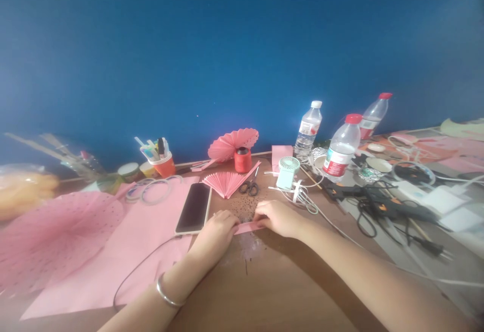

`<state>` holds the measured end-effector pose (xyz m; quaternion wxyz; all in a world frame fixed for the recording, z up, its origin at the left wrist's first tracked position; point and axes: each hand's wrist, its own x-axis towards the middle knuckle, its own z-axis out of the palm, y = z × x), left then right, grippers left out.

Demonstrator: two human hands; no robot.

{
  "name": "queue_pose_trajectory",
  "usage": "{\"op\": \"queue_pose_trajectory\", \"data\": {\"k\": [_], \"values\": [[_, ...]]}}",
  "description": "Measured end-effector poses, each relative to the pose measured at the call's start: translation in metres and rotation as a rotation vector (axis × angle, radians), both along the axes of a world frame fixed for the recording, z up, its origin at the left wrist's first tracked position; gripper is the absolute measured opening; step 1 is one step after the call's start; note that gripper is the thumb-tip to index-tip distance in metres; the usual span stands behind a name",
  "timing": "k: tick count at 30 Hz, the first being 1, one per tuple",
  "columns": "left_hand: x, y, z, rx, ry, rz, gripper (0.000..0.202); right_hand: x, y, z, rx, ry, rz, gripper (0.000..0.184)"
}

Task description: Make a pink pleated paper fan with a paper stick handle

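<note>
A narrow folded strip of pink paper (247,227) lies on the brown table (272,281) between my hands. My left hand (217,231) is closed over the strip's left end, fingers pressed down on it. My right hand (278,218) pinches the strip's right end against the table. A silver bangle (166,294) sits on my left wrist. Just beyond the strip, dark specks (247,206) are scattered on the wood.
A phone (194,207) lies left of my hands on pink paper sheets (124,251). Pleated pink fans (227,180), scissors (250,186), a red spool (242,159), a small mint fan (287,170), water bottles (342,150), a pen cup (162,160) and tangled cables (381,206) crowd the back and right.
</note>
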<state>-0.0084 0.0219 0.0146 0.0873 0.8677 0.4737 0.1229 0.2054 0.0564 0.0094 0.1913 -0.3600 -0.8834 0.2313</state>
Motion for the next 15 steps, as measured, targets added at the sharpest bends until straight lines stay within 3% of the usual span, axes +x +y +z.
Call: {"op": "queue_pose_trajectory", "data": {"k": [6,15], "values": [[0.002,-0.002,0.003,0.005,0.022,-0.014,0.015,0.01,0.0,0.011,-0.015,-0.113,-0.016,0.008],[0.007,-0.012,0.004,0.12,0.312,-0.065,0.013,0.019,-0.004,0.015,0.021,-0.191,0.102,0.013]]}}
